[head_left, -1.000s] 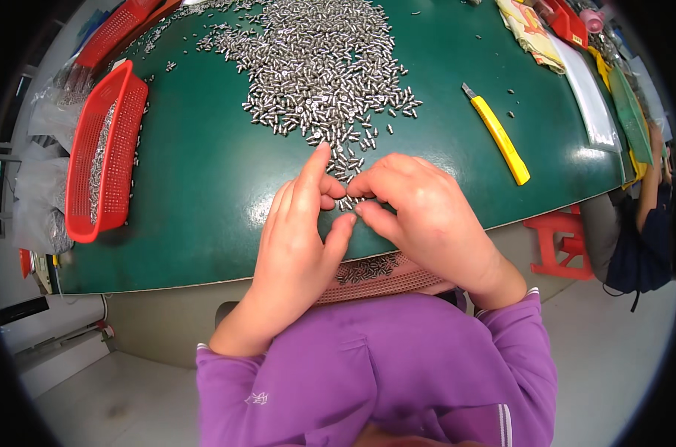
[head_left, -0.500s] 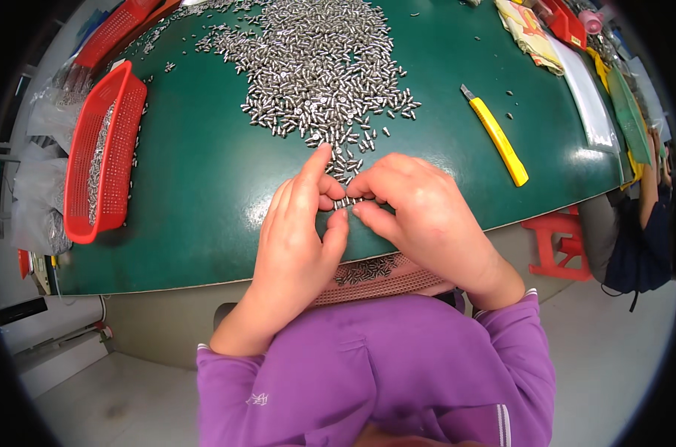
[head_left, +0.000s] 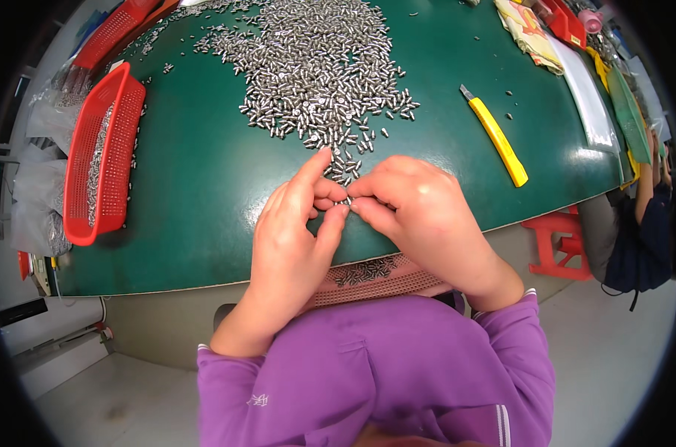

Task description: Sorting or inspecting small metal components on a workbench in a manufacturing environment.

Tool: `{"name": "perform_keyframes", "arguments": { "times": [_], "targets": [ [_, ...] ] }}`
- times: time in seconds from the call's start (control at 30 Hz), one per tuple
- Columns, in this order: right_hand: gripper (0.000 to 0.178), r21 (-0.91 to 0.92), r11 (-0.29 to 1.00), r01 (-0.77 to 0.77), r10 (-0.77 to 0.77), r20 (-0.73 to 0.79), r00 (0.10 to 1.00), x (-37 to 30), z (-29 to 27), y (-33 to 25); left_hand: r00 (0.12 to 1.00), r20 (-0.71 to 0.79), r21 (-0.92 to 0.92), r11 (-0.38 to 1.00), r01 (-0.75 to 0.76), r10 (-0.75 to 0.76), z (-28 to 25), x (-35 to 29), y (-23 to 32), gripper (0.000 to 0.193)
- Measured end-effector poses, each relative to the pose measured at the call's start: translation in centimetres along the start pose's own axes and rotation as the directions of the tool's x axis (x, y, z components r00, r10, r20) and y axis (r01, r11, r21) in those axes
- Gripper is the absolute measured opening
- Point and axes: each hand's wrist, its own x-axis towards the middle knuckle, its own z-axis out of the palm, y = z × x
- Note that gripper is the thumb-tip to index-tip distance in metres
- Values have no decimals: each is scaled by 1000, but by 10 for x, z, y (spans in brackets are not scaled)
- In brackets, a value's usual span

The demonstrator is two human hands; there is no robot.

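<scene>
A large heap of small silvery metal pins with pointed ends (head_left: 319,74) spreads over the green tabletop (head_left: 196,171), its narrow tail reaching down to my fingers. My left hand (head_left: 282,235) is closed at thumb and fingers on a few of these metal pins (head_left: 344,201), its index finger stretched up beside the tail. From the other side my right hand (head_left: 424,208) pinches the same little group with thumb and forefinger. The fingertips of both hands nearly meet and hide most of the pins. Below them, at the table edge, a pink mesh basket (head_left: 383,289) holds more dark metal pieces.
At left stands a red perforated basket (head_left: 118,167) with metal pieces inside, beside clear plastic bags (head_left: 40,179). A yellow utility knife (head_left: 498,141) lies at right, blade out. A red stool (head_left: 558,242) and another person's dark clothing (head_left: 640,242) are beyond the right edge.
The fingertips of both hands have drawn closer together over the pins, so fewer show between them. My left thumb has moved up slightly.
</scene>
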Motion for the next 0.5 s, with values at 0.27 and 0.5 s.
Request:
{"name": "perform_keyframes", "arguments": {
  "times": [0.27,0.5],
  "targets": [
    [16,15,999,31,-30,-52,998,-2,4,-3,1000,26,-48,999,17,-16,-1,-3,0,62],
    [19,12,995,97,-97,-45,994,-6,3,0,998,53,-110,993,29,-23,-2,-4,-3,63]
  ]
}}
